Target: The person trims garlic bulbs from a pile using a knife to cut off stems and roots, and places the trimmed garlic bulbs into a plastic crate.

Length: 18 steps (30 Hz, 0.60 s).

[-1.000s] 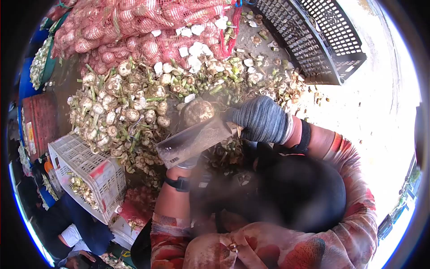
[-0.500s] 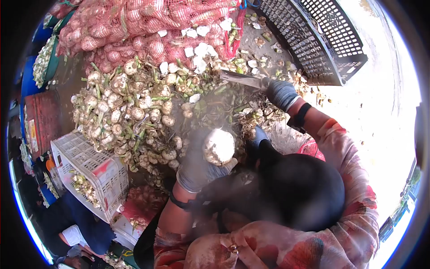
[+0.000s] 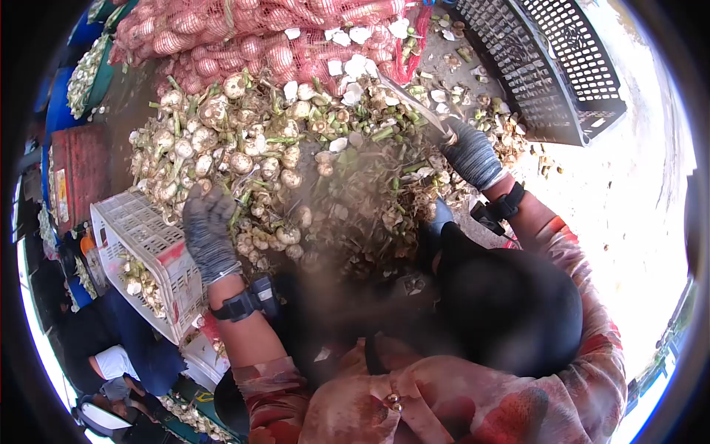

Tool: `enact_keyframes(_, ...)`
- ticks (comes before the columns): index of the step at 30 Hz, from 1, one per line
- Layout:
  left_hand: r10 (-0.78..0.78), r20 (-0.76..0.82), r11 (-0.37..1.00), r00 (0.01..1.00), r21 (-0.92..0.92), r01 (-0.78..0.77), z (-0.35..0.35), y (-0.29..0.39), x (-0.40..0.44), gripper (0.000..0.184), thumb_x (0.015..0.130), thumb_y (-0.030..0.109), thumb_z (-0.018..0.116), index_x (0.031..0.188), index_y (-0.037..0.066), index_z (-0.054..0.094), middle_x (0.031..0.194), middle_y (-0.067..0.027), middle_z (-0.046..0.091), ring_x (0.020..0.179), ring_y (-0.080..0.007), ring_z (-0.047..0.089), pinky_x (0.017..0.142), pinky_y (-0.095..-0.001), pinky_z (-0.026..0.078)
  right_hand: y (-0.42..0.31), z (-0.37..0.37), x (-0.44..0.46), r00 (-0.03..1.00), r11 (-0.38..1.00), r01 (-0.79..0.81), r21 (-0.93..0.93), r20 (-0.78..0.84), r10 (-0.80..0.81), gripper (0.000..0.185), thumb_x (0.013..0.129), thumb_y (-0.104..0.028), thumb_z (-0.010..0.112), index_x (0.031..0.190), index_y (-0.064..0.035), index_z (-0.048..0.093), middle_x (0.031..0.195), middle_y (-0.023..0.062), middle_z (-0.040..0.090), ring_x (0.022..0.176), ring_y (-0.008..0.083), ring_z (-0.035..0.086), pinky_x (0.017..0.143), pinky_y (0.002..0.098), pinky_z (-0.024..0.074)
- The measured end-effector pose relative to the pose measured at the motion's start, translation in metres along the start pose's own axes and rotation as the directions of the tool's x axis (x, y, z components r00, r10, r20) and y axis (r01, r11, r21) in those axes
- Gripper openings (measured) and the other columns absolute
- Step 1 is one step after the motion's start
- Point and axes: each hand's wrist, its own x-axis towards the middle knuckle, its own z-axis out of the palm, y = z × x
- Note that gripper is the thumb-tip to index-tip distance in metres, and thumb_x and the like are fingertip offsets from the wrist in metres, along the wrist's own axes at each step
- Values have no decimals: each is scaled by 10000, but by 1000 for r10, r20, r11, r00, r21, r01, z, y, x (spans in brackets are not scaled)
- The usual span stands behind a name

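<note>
My right hand [image 3: 471,153], in a grey-striped glove, is closed round the handle of a knife [image 3: 414,103]. The long narrow blade points up and left over scraps of stalk. On the left, my gloved left hand [image 3: 209,231] reaches to the near edge of a heap of garlic bulbs [image 3: 240,163]. Its fingers are slightly bent and apart, with the tips against the bulbs; nothing shows as held. Many bulbs carry dirty roots and green stalks. Between my hands lie brown and green trimmings [image 3: 362,200], partly blurred by a smear on the lens.
Red mesh sacks [image 3: 274,55] full of bulbs lie behind the heap. A black plastic crate [image 3: 532,74] stands at the upper right. On the left is a tipped white crate [image 3: 151,251] with bulbs inside. Another person [image 3: 118,362] is at the lower left.
My left hand has moved left from before my body to the heap. The large white bulb it held is gone from view. The knife has turned, its tip now higher.
</note>
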Motion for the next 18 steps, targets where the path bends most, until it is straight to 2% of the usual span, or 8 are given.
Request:
enact_keyframes(2,-190,121,877,974,467,113,80,-55,-10,356,913,188,638,1218,17,571,1077,-126,645,1018,-193,604,872,-346,500,-10,2,-3,996,996,85,-1,24,-85,323,825,-277,641,1081,-86,594,796,228,645,786,416,633,691,486,507)
enact_keyframes(3,-107,190,756,976,653,-44,102,-91,-4,350,906,139,621,1224,3,570,1127,-113,643,1038,-191,601,891,-323,483,-16,0,-8,997,997,70,-7,26,-70,321,827,-295,648,1066,-85,602,791,220,648,783,415,633,687,488,506)
enact_keyframes(4,-59,278,698,959,698,-159,111,-131,8,381,869,84,626,1238,12,567,1154,-138,640,1059,-226,601,921,-319,470,-17,0,-10,996,999,34,-29,84,-31,325,830,-306,649,1064,-85,605,791,220,648,782,413,634,685,486,507)
enact_keyframes(5,-163,229,539,960,836,-108,134,-121,2,438,811,47,661,1240,33,573,1189,-158,621,1090,-255,588,930,-321,465,-18,1,-12,990,999,3,-49,144,4,329,833,-317,649,1062,-85,608,790,219,647,781,412,634,682,484,507)
enact_keyframes(9,-272,167,262,948,961,-94,140,-138,1,464,807,199,676,1234,56,562,1126,-162,633,1041,-291,606,903,-371,476,-14,14,-21,992,997,56,48,110,-61,271,835,-227,687,1031,-56,612,831,218,654,801,401,638,680,458,511)
enact_keyframes(13,-307,180,425,935,904,-35,105,-85,-13,444,841,335,647,1201,86,572,1087,-121,648,980,-285,629,855,-396,504,-27,18,-17,975,996,8,93,222,-28,265,842,-176,688,1055,-36,616,830,201,659,770,358,653,678,390,516)
enact_keyframes(15,-211,281,855,936,518,37,45,-38,-16,391,834,231,676,1183,82,581,949,-68,632,843,-178,611,734,-321,524,-22,24,-14,969,988,38,148,237,-73,277,845,-165,688,1080,-35,621,843,195,670,757,312,666,682,363,517)
enact_keyframes(18,-371,-65,847,926,386,366,-62,39,-28,354,838,225,682,1165,116,604,879,-20,605,766,-131,572,634,-277,498,-23,34,-7,962,989,57,136,258,-91,276,850,-155,688,1091,-35,626,887,182,685,810,264,672,726,348,513)
